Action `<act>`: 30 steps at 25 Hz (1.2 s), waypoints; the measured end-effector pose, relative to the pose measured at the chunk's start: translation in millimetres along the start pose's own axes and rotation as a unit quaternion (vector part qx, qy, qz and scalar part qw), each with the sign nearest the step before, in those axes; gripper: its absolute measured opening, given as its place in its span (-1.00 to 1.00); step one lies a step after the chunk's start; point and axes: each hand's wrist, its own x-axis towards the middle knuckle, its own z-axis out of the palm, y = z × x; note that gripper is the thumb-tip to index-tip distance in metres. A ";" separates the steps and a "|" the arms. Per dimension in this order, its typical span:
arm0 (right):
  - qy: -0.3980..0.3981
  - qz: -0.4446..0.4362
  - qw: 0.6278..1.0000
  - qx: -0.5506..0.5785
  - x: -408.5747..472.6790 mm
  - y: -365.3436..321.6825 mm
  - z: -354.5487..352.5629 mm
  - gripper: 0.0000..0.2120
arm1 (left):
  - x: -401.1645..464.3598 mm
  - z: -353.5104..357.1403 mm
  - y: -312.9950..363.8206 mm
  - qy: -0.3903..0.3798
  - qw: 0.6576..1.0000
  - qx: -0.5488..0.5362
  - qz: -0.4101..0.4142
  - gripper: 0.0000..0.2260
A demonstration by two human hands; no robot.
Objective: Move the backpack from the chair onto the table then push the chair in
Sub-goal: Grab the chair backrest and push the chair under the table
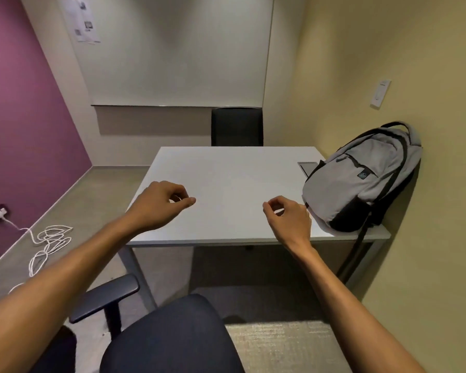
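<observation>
A grey and black backpack stands on the right side of the white table, leaning against the yellow wall, with a strap hanging over the table's edge. The dark blue office chair sits below me, pulled back from the table, its seat bare and its left armrest in view. My left hand hovers over the table's near left part, fingers loosely curled and holding nothing. My right hand hovers near the front edge, just left of the backpack, fingers curled and holding nothing.
A second dark chair stands tucked in at the table's far side. A flat grey panel lies in the tabletop behind the backpack. A white cable lies coiled on the floor at left, plugged into the purple wall.
</observation>
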 end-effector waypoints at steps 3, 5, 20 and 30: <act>-0.039 0.000 0.999 0.012 -4.1 0.9 23.5 -0.79 | -31.2 -16.1 -30.1 -0.005 0.998 0.022 -0.056 -0.78; -0.054 -0.005 0.998 0.018 -12.3 -3.4 39.5 -0.79 | -48.7 -25.6 -41.8 -0.006 0.997 0.029 -0.070 -0.79; -0.152 -0.024 0.986 0.056 -146.0 -146.1 155.2 -0.84 | -161.2 -160.0 -216.4 -0.071 0.987 0.115 -0.082 -0.71; -0.157 0.028 0.987 0.030 -219.1 -253.3 232.3 -0.82 | -222.3 -201.6 -377.3 -0.200 0.974 0.008 -0.103 -0.46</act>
